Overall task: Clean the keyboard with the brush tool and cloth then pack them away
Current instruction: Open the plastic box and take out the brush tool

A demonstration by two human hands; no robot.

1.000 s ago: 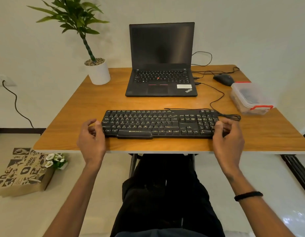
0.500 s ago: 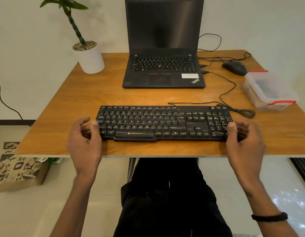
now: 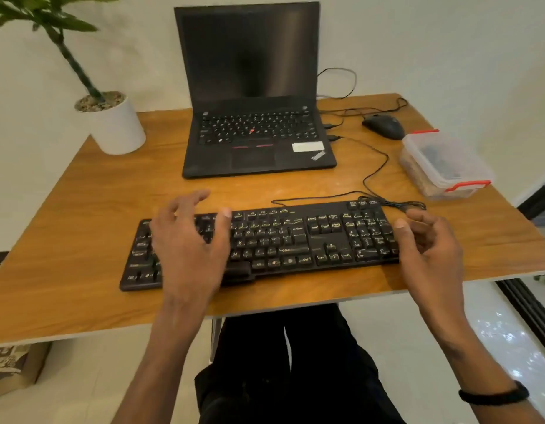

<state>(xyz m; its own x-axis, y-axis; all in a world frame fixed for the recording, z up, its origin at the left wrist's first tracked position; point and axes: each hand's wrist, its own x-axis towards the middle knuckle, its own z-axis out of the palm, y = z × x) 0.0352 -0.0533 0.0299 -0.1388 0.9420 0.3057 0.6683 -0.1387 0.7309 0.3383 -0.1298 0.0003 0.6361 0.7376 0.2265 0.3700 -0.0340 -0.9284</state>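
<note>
Keyboard [image 3: 265,243] black, wired, lying slantwise near the front edge of the wooden surface [image 3: 81,228]; left end closest to that edge, right end angled farther back. Bare wood left of the keyboard out to the surface's left edge; narrower strip right of it. Behind the keyboard: open laptop [image 3: 255,117]. Behind-right: mouse [image 3: 382,125] and lidded clear container [image 3: 445,163] with red clips, close to the right edge. Behind-left: white plant pot [image 3: 115,123].

Left hand [image 3: 188,246] over the keyboard's left half, fingers [image 3: 191,198] spread and relaxed, gripping nothing; contact with keys not discernible. Right hand [image 3: 427,243] at the keyboard's right end, fingers loosely curled, gripping nothing, thumb at the end edge. Cable [image 3: 375,172] looped behind the keyboard's right end.
</note>
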